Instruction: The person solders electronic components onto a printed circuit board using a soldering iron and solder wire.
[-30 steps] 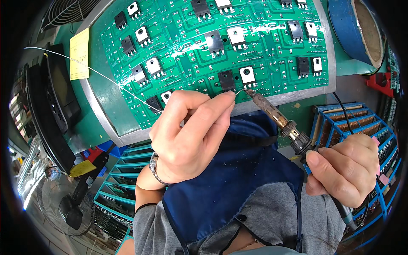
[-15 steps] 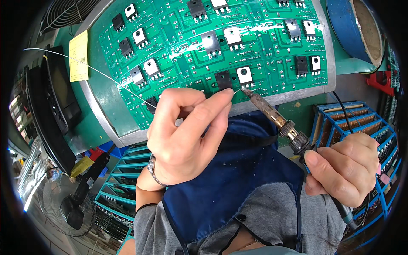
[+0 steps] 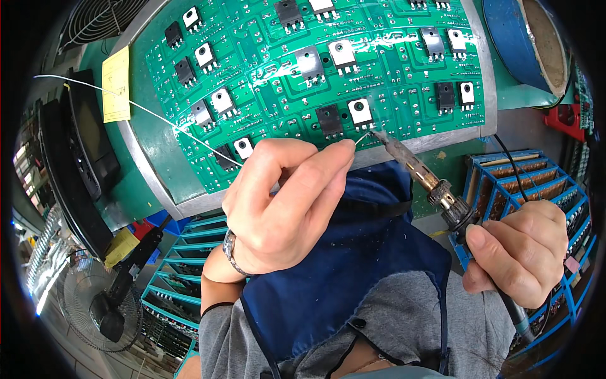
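A green circuit board (image 3: 271, 88) lies in a metal-edged frame, with black and white transistors standing in rows on it. My left hand (image 3: 284, 196) pinches solder wire (image 3: 161, 121), whose tail runs off to the upper left. Its short free end meets the iron's tip by the legs of a white-faced transistor (image 3: 360, 114) near the board's front edge. Closed round the handle of a soldering iron (image 3: 424, 174), my right hand (image 3: 521, 252) holds it slanting up and left. Light smoke hangs at the tip. A black transistor (image 3: 329, 120) is just left of that spot.
A blue round container (image 3: 517, 44) stands at the back right. Racks of boards flank me: a blue one (image 3: 536, 183) on the right, a teal one (image 3: 183, 271) on the left. A yellow note (image 3: 116, 85) and a fan (image 3: 101, 309) are at left.
Both hands have shifted slightly right, carrying the solder wire and iron tip along the transistor's legs. The board has slid slightly left. Smoke shows more at the tip.
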The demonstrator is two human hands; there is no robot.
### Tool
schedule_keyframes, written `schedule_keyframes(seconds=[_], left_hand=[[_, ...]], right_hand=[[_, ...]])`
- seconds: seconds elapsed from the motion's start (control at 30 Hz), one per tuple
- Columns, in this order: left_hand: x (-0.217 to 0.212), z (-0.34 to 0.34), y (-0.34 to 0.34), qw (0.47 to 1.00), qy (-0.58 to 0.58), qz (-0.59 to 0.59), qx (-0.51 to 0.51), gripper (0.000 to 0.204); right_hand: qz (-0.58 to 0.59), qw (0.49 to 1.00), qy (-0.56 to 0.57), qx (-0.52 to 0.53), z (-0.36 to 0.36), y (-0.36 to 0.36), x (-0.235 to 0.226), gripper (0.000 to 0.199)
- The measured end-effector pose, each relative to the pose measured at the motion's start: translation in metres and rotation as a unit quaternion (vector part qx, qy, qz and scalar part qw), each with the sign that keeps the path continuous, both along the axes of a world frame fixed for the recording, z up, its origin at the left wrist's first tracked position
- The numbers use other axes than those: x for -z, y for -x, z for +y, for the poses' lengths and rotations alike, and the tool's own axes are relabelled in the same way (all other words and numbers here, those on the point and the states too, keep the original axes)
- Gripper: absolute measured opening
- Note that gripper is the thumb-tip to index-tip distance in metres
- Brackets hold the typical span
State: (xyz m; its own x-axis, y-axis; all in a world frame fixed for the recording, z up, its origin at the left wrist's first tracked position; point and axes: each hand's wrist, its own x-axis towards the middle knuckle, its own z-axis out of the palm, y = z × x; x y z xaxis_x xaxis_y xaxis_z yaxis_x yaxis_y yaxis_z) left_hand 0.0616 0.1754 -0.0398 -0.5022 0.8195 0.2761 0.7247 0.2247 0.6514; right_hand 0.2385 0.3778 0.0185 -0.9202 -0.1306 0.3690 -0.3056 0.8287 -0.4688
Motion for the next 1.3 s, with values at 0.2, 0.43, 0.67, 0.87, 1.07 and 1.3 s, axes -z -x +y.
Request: schedule_keyframes(seconds=[0.2, 0.43, 0.67, 0.87, 1.07, 1.3], left_hand=[[0.004, 0.004, 0.001, 1.0, -0.021, 0.012, 0.015, 0.031], [0.003, 0.004, 0.0, 1.0, -0.016, 0.017, 0.011, 0.032], [0.007, 0.008, 0.003, 0.998, -0.027, 0.042, 0.026, 0.03], [0.008, 0.009, 0.003, 0.997, -0.031, 0.065, 0.031, 0.031], [-0.004, 0.005, -0.002, 0.998, 0.039, 0.039, 0.011, 0.033], [-0.03, -0.003, 0.007, 0.988, 0.096, -0.123, 0.008, 0.029]], right_hand=[[-0.006, 1.0, -0.003, 0.005, -0.001, 0.001, -0.002, 0.035], [0.005, 1.0, -0.004, 0.001, 0.001, 0.003, 0.001, 0.035], [0.003, 1.0, -0.005, 0.001, 0.0, 0.003, 0.0, 0.033], [0.02, 1.0, -0.007, 0.003, -0.001, 0.003, 0.003, 0.033], [0.028, 1.0, -0.001, 0.005, -0.002, 0.004, 0.003, 0.032], [0.022, 1.0, 0.0, -0.006, 0.001, 0.0, 0.001, 0.034]])
